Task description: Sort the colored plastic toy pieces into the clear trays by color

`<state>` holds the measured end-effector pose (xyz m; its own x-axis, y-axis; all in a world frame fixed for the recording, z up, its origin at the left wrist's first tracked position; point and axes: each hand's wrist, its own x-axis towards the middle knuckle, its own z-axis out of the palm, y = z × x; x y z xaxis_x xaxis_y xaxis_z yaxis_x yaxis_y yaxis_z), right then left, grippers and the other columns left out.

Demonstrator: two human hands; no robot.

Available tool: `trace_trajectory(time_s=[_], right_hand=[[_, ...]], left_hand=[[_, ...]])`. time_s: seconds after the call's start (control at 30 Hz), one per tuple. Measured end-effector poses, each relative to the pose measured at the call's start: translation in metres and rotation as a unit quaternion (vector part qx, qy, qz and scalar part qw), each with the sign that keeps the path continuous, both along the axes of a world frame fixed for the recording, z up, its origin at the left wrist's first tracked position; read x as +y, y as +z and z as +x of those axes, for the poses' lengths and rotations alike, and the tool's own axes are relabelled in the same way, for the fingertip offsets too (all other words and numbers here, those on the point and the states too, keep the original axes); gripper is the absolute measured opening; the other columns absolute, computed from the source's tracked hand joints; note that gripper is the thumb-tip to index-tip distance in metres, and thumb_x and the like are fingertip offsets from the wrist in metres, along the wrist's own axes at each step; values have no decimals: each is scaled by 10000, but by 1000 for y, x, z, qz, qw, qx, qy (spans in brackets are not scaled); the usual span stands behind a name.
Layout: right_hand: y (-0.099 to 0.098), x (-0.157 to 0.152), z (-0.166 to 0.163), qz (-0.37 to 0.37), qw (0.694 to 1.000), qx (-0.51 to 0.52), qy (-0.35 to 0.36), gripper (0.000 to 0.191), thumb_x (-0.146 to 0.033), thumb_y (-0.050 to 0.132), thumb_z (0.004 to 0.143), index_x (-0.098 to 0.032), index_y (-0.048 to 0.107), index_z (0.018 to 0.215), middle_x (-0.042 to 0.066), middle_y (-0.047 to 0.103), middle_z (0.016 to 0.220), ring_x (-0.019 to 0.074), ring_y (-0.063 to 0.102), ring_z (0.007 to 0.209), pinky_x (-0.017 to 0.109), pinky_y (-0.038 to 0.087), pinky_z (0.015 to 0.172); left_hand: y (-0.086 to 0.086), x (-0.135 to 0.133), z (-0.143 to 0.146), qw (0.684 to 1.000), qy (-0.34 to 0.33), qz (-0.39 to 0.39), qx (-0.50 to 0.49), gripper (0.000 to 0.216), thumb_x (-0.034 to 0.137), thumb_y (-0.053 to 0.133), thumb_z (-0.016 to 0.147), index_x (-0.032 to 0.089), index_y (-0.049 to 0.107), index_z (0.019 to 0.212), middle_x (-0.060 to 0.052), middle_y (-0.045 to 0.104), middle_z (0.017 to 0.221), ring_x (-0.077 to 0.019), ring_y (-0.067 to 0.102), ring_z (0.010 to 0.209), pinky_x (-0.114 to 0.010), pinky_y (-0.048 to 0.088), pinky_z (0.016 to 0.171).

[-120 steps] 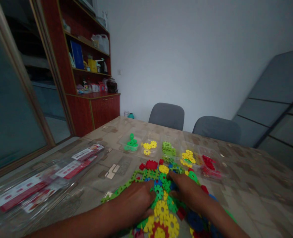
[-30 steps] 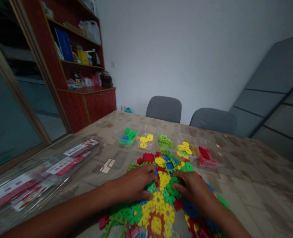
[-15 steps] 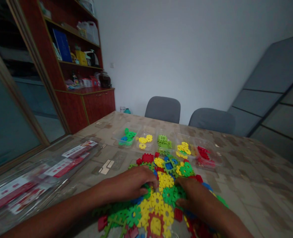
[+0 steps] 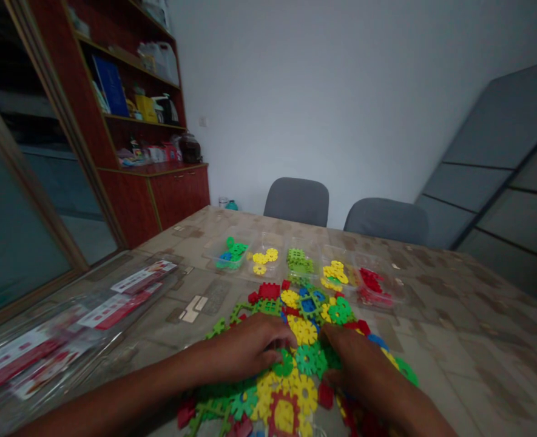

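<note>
A flat spread of interlocking plastic pieces (image 4: 302, 331) in yellow, green, red and blue lies on the patterned table (image 4: 454, 340) in front of me. My left hand (image 4: 245, 349) rests palm down on its left part, fingers curled over a green gear piece (image 4: 284, 366). My right hand (image 4: 357, 361) lies on the right part, fingertips touching green gear pieces (image 4: 311, 358). Neither hand lifts a piece off the table.
Several clear trays (image 4: 261, 258) of sorted green, yellow and red pieces stand in a row beyond the spread. A clear bag with red-and-white cards (image 4: 68, 328) lies at the left. Two grey chairs (image 4: 295, 200) face the far edge. A red-brown shelf unit (image 4: 136, 121) stands at left.
Both hands have shifted slightly over the spread, the left fingers moving right onto a green gear. The camera view has tilted a little; the pieces near the front have been pushed about.
</note>
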<state>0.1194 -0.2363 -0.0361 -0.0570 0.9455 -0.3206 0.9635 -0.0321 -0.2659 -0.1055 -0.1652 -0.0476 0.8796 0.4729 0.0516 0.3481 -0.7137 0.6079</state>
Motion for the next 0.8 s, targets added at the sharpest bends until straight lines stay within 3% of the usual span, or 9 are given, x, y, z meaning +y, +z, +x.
trace_trajectory(time_s=[0.23, 0.4, 0.53, 0.67, 0.8], right_hand=[[2, -1, 1, 3, 1000, -4, 6, 424, -167, 711, 720, -199, 664, 1141, 145, 675, 1202, 318, 613, 1106, 351, 428, 870], [-1, 5, 9, 30, 998, 21, 46, 201, -114, 613, 769, -215, 713, 912, 85, 737, 965, 257, 669, 915, 291, 414, 712], [-4, 9, 12, 52, 991, 80, 97, 233, -68, 507, 790, -200, 697, 773, 38, 729, 793, 190, 667, 746, 251, 397, 644], [-7, 9, 13, 95, 978, 136, 127, 325, -80, 436, 829, -210, 732, 866, 52, 749, 880, 199, 673, 794, 261, 449, 709], [-12, 8, 19, 106, 973, 146, 145, 371, -113, 411, 863, -224, 714, 1045, 75, 742, 1052, 225, 674, 921, 289, 471, 774]], left_hand=[[6, 5, -7, 998, -26, 22, 48, 287, 82, 695, 812, 238, 678, 1053, -28, 696, 1029, -219, 630, 992, -312, 430, 906], [26, 19, -23, 999, -32, -3, 19, 270, 70, 613, 850, 229, 685, 1056, -18, 707, 985, -192, 647, 926, -267, 449, 839], [44, 31, -44, 997, -29, 15, 69, 285, 54, 558, 857, 218, 684, 1053, -28, 702, 1006, -198, 647, 927, -276, 456, 837], [56, 37, -65, 986, 4, 34, 165, 355, -3, 535, 829, 205, 680, 1077, -41, 704, 1041, -204, 645, 966, -275, 454, 864], [63, 37, -67, 976, 19, 43, 215, 342, -21, 558, 798, 189, 685, 1035, -35, 706, 1006, -198, 642, 932, -249, 454, 827]])
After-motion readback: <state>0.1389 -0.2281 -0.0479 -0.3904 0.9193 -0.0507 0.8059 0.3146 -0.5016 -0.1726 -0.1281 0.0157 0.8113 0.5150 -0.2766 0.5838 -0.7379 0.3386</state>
